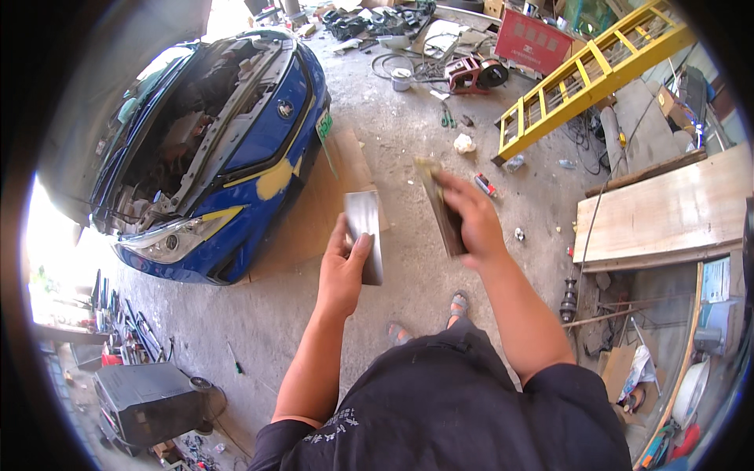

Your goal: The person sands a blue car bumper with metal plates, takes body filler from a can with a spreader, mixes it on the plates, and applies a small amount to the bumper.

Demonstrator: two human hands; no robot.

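Observation:
My left hand (pixel 339 275) grips a shiny, flat metal putty spreader (pixel 363 210), thumb across its face and fingers behind it. To its right, my right hand (pixel 477 228) is closed on a darker putty spreader (pixel 441 206), slightly blurred, with a yellowish smear at its upper end. The two blades are apart, held up in front of my body. Ahead on the left stands a blue car (pixel 271 129) with its hood raised and engine bay exposed. A pale yellow patch of filler (pixel 275 180) covers part of its front bumper, and another yellow strip runs above the headlight (pixel 171 245).
Cardboard (pixel 334 169) lies under the car's front. A yellow ladder (pixel 597 74) leans at the far right, near a red reel machine (pixel 465 74) and a small bucket (pixel 401 78). A wooden bench (pixel 660 208) stands right; a grey wheeled bin (pixel 145 396) lies at lower left.

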